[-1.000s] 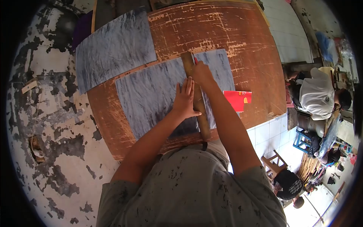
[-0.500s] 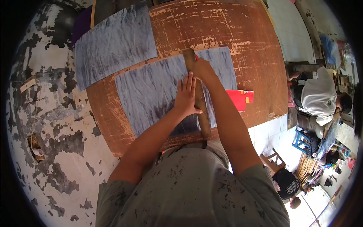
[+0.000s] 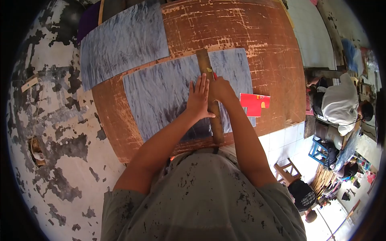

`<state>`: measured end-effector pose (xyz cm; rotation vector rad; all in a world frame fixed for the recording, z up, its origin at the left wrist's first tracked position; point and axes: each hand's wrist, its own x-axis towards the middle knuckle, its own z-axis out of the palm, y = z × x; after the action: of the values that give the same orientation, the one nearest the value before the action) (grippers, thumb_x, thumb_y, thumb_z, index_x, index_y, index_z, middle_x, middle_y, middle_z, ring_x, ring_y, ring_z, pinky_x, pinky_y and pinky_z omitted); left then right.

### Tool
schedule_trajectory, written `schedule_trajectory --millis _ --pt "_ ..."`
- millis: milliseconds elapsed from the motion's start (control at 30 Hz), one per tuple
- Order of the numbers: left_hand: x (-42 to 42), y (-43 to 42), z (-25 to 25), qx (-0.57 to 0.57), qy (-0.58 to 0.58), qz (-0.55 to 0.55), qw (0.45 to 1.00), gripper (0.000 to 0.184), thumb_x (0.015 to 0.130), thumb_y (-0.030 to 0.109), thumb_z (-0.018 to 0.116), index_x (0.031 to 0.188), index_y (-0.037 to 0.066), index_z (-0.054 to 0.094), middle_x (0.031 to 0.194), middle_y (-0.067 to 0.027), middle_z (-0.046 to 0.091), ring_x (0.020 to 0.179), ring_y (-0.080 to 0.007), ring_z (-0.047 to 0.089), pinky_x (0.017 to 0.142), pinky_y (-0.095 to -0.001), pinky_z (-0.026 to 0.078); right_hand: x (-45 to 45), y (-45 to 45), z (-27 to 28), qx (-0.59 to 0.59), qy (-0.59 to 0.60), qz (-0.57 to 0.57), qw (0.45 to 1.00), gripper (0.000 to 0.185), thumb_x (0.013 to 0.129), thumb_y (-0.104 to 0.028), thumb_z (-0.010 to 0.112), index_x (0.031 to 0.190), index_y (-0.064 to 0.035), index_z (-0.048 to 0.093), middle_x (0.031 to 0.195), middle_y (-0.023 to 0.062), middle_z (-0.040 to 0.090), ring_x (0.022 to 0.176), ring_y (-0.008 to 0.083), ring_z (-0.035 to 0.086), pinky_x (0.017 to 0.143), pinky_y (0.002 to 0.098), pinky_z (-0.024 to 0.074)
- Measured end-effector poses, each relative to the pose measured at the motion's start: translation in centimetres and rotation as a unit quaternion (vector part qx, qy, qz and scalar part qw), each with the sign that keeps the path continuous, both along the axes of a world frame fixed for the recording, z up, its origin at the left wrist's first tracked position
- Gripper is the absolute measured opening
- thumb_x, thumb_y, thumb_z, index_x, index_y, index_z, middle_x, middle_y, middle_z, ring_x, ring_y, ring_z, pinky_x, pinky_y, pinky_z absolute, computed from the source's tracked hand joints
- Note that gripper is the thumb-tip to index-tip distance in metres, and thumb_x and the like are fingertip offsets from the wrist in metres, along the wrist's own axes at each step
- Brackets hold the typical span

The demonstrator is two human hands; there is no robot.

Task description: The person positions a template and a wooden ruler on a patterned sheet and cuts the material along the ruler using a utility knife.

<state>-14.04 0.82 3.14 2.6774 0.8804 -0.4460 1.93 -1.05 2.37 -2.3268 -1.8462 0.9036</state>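
A grey-blue marbled sheet [image 3: 161, 92] lies on the scratched brown table [image 3: 277, 64]. Across it runs a long brown wooden strip [image 3: 204, 61], its near end close to my body. My left hand [image 3: 198, 98] presses on the sheet and the strip's left side, fingers spread. Just right of the strip, my right hand [image 3: 222, 89] is closed around a small red tool [image 3: 215, 75]; most of the tool is hidden by the fingers. A red card [image 3: 252, 105] with yellow marks rests by the sheet's right edge.
Another marbled sheet [image 3: 124, 42] lies at the table's upper left. A peeling wall [image 3: 68, 160] stands on the left. At right are a person in a white shirt [image 3: 339, 100], a person in black [image 3: 301, 195], a blue stool [image 3: 317, 152] and a brown stool [image 3: 288, 172].
My right hand has moved down along the strip, toward my body, with the red tool. My left hand has stayed in nearly the same place on the strip.
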Motion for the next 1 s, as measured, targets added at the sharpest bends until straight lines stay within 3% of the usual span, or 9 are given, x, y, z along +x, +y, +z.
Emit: schedule_trajectory --millis 33,267,367,433,533,667,733,833,1000 --pt "0.0 0.1 0.0 -0.001 0.005 0.000 1.000 0.159 0.058 0.084 0.085 0.165 -0.013 0.017 0.176 -0.0317 -0.002 0.165 -0.0450 0.000 0.128 -0.0682 0.016 0.0 -0.6 0.2 -0.017 -0.019 0.068 0.997 0.029 0.082 -0.013 0.079 0.102 0.0074 0.075 0.113 0.0340 0.067 0.100 0.0474 0.074 0.081 0.0491 0.0637" --pt "0.3 0.1 0.5 -0.001 0.011 0.009 1.000 0.162 0.054 0.081 0.088 0.167 -0.009 0.016 0.177 -0.0302 -0.002 0.166 -0.0430 0.002 0.129 -0.0659 0.015 -0.5 -2.5 2.4 0.008 0.008 0.008 1.000 0.023 0.079 -0.008 0.077 0.095 0.0076 0.074 0.105 0.0338 0.069 0.095 0.0474 0.075 0.080 0.0498 0.0632" --pt "0.0 -0.1 0.3 -0.004 0.001 0.015 1.000 0.162 0.055 0.081 0.089 0.167 -0.009 0.015 0.177 -0.0303 -0.002 0.166 -0.0432 0.002 0.129 -0.0670 0.015 -0.4 -2.4 5.5 -0.021 0.007 0.022 1.000 0.024 0.090 -0.012 0.067 0.100 0.0096 0.072 0.105 0.0346 0.069 0.096 0.0497 0.073 0.082 0.0527 0.0619" --pt "0.0 0.1 0.1 -0.010 -0.004 0.010 1.000 0.163 0.054 0.081 0.089 0.168 -0.009 0.014 0.177 -0.0304 -0.002 0.165 -0.0441 0.001 0.128 -0.0679 0.015 -0.2 -2.0 7.0 0.014 0.044 -0.085 0.995 0.034 0.099 -0.018 0.055 0.105 0.0115 0.070 0.108 0.0352 0.069 0.098 0.0521 0.071 0.086 0.0557 0.0599" --pt "-0.1 0.0 -0.5 -0.009 -0.001 0.010 1.000 0.163 0.054 0.081 0.089 0.168 -0.009 0.014 0.177 -0.0304 -0.001 0.165 -0.0446 0.001 0.128 -0.0682 0.014 1.6 2.2 4.9 0.037 0.014 -0.086 0.996 0.039 0.104 -0.022 0.049 0.109 0.0122 0.068 0.110 0.0342 0.069 0.103 0.0533 0.069 0.089 0.0572 0.0582" --pt "0.1 0.3 0.5 -0.020 0.030 0.005 0.999 0.164 0.058 0.083 0.087 0.168 -0.010 0.009 0.177 -0.0295 -0.005 0.165 -0.0448 0.000 0.129 -0.0683 0.014 2.0 6.1 1.4 0.095 0.029 -0.092 0.991 0.034 0.101 -0.018 0.053 0.105 0.0108 0.070 0.108 0.0341 0.070 0.099 0.0516 0.071 0.087 0.0559 0.0592" --pt "0.1 0.2 0.4 -0.016 0.027 0.004 0.999 0.163 0.059 0.085 0.085 0.168 -0.009 0.009 0.177 -0.0293 -0.004 0.165 -0.0448 0.000 0.129 -0.0672 0.014 2.3 6.9 -0.5 0.088 -0.024 0.002 0.996 0.029 0.097 -0.015 0.057 0.099 0.0089 0.073 0.106 0.0346 0.070 0.096 0.0489 0.073 0.083 0.0528 0.0607" --pt "0.1 0.1 0.3 -0.009 0.028 0.005 1.000 0.163 0.059 0.085 0.085 0.168 -0.009 0.009 0.177 -0.0294 -0.004 0.165 -0.0447 0.001 0.130 -0.0665 0.015 2.0 7.1 -1.5 0.099 -0.043 0.018 0.994 0.024 0.092 -0.013 0.062 0.093 0.0071 0.075 0.104 0.0351 0.071 0.093 0.0465 0.074 0.080 0.0503 0.0616" --pt "-0.1 0.1 -0.1 -0.011 0.006 0.013 1.000 0.162 0.057 0.083 0.087 0.168 -0.008 0.012 0.177 -0.0293 -0.003 0.165 -0.0442 0.002 0.129 -0.0657 0.016 2.2 8.1 -2.1 0.020 -0.041 0.054 0.998 0.030 0.088 -0.017 0.072 0.105 0.0081 0.077 0.117 0.0341 0.069 0.104 0.0491 0.074 0.087 0.0507 0.0630"
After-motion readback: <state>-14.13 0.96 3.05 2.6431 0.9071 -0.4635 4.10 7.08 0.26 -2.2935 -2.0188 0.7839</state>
